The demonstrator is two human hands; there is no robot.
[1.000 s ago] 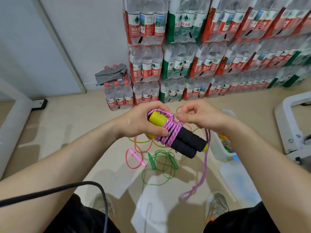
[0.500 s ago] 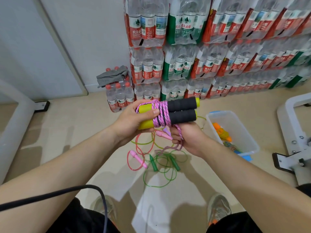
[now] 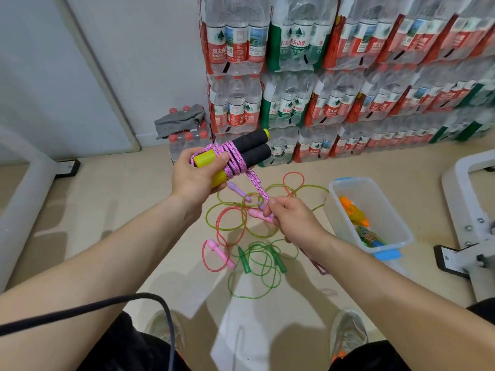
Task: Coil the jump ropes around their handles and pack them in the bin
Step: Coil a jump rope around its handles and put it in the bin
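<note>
My left hand (image 3: 197, 175) grips the yellow ends of two black-foam jump rope handles (image 3: 253, 148), held side by side and tilted up to the right. A pink braided rope (image 3: 235, 160) is wound round them. My right hand (image 3: 290, 219) pinches the free end of that rope below and to the right, pulling it taut. On the floor lie loose ropes: a green one (image 3: 257, 266), a red one with pink handles (image 3: 219, 253), and a yellow-green one (image 3: 241, 212). The clear plastic bin (image 3: 401, 234) stands at the right with coiled ropes inside.
Stacked packs of water bottles (image 3: 308, 97) line the back wall, with a grey cloth (image 3: 179, 120) on a low pack. A white metal frame (image 3: 471, 236) stands at the right. A black cable (image 3: 107, 306) crosses my left arm. My shoes (image 3: 348, 333) are below.
My right hand has come out from under the handles and drawn the rope's free end down to the right. The handle bundle has tilted up slightly in my left hand.
</note>
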